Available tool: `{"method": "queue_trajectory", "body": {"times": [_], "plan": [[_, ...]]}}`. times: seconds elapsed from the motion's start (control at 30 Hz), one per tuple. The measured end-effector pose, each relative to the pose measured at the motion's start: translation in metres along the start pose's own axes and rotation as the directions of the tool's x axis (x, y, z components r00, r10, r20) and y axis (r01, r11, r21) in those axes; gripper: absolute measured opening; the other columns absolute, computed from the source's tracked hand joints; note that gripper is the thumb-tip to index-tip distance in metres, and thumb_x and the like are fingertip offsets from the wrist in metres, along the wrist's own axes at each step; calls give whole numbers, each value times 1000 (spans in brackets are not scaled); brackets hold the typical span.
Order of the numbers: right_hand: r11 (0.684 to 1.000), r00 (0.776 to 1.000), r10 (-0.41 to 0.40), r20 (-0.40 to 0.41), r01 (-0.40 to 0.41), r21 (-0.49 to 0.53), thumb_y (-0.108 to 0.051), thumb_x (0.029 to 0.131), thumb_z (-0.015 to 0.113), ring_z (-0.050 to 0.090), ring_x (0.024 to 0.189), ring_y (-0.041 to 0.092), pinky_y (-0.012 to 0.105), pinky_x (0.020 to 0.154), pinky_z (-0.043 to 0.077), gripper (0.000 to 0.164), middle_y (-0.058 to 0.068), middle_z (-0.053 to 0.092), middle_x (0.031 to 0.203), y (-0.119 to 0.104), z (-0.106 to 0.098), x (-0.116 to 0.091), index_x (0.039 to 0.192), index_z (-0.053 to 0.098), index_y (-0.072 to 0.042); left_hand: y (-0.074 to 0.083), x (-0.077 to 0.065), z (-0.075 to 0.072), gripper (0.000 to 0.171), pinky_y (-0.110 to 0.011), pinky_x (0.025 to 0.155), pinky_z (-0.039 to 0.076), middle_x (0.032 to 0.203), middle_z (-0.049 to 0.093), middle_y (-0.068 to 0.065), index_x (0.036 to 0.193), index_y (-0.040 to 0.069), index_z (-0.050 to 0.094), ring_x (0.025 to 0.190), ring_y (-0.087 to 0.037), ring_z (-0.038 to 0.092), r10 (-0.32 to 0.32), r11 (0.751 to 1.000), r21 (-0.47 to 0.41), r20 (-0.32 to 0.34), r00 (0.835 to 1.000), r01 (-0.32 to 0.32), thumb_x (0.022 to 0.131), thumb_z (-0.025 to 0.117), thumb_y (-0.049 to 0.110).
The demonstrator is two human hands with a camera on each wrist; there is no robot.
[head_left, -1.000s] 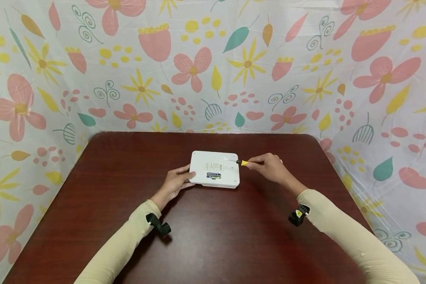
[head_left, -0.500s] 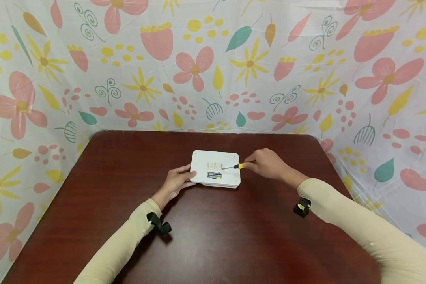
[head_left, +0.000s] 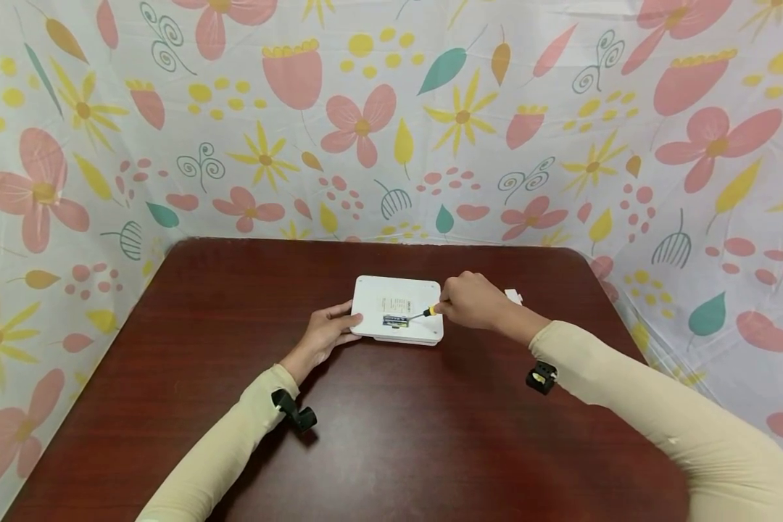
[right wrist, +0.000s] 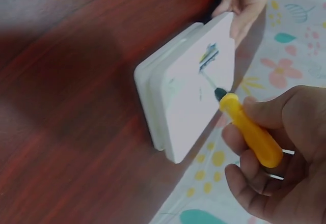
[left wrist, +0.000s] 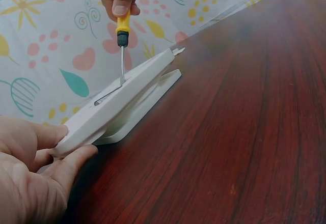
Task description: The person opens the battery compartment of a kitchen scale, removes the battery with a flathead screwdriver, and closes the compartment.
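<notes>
A flat white digital scale [head_left: 370,293] lies underside up, with a printed label and a small battery slot [head_left: 395,321] holding batteries. My left hand [head_left: 322,333] pinches its left edge, thumb on top and fingers beneath. The left wrist view shows the scale [left wrist: 127,94] tilted, its lower plate close to the table. In my right hand [head_left: 473,299] is a screwdriver [right wrist: 254,135] with a yellow handle and black collar. Its thin shaft slants down to the left, the tip right at the end of the batteries [right wrist: 208,57].
The scale is over a dark reddish-brown table [head_left: 287,275]. Beyond my right wrist lies a small white plastic piece [head_left: 513,296]. A floral curtain [head_left: 391,145] hangs behind the table and along both sides.
My right hand has moved left and slightly down, bringing the screwdriver tip from the scale's upper right to the batteries. The white piece now shows more behind the wrist. My left hand keeps its grip.
</notes>
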State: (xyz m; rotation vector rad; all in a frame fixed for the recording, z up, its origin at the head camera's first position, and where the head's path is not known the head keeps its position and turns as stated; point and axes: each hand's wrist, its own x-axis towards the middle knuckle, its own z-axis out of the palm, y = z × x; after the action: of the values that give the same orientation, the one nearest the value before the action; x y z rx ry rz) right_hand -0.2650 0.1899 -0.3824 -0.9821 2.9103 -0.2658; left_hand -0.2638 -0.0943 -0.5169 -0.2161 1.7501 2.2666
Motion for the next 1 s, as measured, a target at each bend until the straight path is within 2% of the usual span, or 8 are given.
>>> {"method": "queue_trajectory", "body": {"times": [0.17,0.33,0.43,0.53,0.67,0.87,1.0], "plan": [[999,1000,7,9,-7,-52,-18,91,78,34,48,8,24,49,33,27,-9,46,50,-9,-6,5,66,76,-10,0,0,0,54,-32,76,64,131,62,-32,146,-3,52,82,-17,71,0,1000,5,0,1000,0,95,69,-2],[995,998,26,51,-21,-92,-16,90,77,29,49,8,25,49,30,48,-10,34,46,-21,-12,12,49,54,-15,0,0,0,54,-32,76,64,129,63,-32,146,-3,52,82,-18,72,2,1000,0,-5,1000,-2,95,69,-2],[994,996,47,80,-39,-98,-16,92,76,33,45,8,24,48,32,51,-8,36,43,-26,-13,14,48,50,-17,0,0,0,54,-33,76,64,128,64,-31,146,-2,53,81,-17,72,-1,1000,2,-5,1000,1,95,69,-2],[993,995,67,79,-59,-98,-17,93,75,40,45,10,24,49,36,47,-4,45,44,-26,-12,13,50,57,-15,0,0,0,54,-33,77,64,127,64,-31,146,-2,53,81,-17,72,-3,1000,3,-4,1000,3,95,70,-2],[995,996,80,39,-77,-57,-18,93,75,43,47,9,24,50,37,30,-4,56,51,-17,-6,8,65,75,-9,0,-1,1,54,-32,76,64,129,63,-32,146,-2,52,80,-17,71,-2,1000,0,-4,1000,2,95,70,-2],[993,994,109,12,-109,41,-19,96,73,31,45,9,23,46,24,29,-5,52,52,-2,4,-5,69,78,-10,1,0,2,55,-30,77,64,138,57,-32,148,-2,50,83,-16,71,-2,1000,7,11,1000,2,96,68,-2],[988,993,114,-15,-112,109,-18,96,72,32,43,8,22,45,24,22,-2,69,68,5,10,-11,79,83,-11,1,0,1,55,-31,77,64,139,57,-30,148,-2,50,84,-18,72,-7,1000,5,4,1000,7,96,68,-2]]}}
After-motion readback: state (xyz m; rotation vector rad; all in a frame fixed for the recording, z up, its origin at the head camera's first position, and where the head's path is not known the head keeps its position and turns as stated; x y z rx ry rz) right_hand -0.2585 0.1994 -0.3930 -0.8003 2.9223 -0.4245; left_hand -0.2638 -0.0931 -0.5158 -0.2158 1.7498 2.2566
